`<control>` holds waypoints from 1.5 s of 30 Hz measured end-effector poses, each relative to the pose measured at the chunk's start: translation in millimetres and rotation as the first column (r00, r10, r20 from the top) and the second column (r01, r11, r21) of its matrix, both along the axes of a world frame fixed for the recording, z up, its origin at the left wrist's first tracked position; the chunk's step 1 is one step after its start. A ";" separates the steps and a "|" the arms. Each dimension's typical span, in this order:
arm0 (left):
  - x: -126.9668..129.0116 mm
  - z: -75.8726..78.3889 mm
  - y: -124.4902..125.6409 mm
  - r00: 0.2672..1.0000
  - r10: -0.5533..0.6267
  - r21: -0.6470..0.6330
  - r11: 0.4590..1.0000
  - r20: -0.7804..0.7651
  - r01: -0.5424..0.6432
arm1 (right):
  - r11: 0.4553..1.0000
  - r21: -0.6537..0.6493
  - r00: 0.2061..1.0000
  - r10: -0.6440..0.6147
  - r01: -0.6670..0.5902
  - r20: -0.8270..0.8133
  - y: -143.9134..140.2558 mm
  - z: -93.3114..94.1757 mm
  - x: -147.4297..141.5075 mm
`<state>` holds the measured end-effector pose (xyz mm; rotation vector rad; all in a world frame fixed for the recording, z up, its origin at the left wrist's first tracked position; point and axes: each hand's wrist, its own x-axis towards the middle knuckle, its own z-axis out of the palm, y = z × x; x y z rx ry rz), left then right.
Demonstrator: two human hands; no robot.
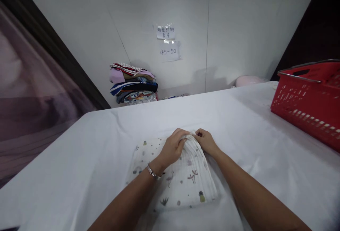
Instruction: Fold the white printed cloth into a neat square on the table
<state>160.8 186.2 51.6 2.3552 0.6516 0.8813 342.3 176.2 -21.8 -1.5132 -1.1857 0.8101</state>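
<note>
A white printed cloth (183,188) with pineapples, palms and a flamingo lies folded in several layers in front of me. Its far right corner is lifted off the table. My left hand (175,145), with a silver watch at the wrist, pinches the raised layers from the left. Just beside it, my right hand (205,142) grips the same raised edge from the right, its fingers curled. The cloth's left part lies flat on the white-covered table (106,174). Some of the fingertips are hidden behind the cloth.
A red plastic basket (305,100) with a metal handle stands at the table's right. Beyond the far edge is a pile of folded fabrics (134,82). Two paper signs (170,51) are taped to the wall. A purplish curtain (34,93) hangs at left.
</note>
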 end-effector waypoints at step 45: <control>40.8 -23.5 57.0 0.964 0.027 -0.413 0.900 -0.264 -0.139 | 0.984 -0.121 0.844 0.047 -0.132 -0.534 -9.2 21.2 -1.2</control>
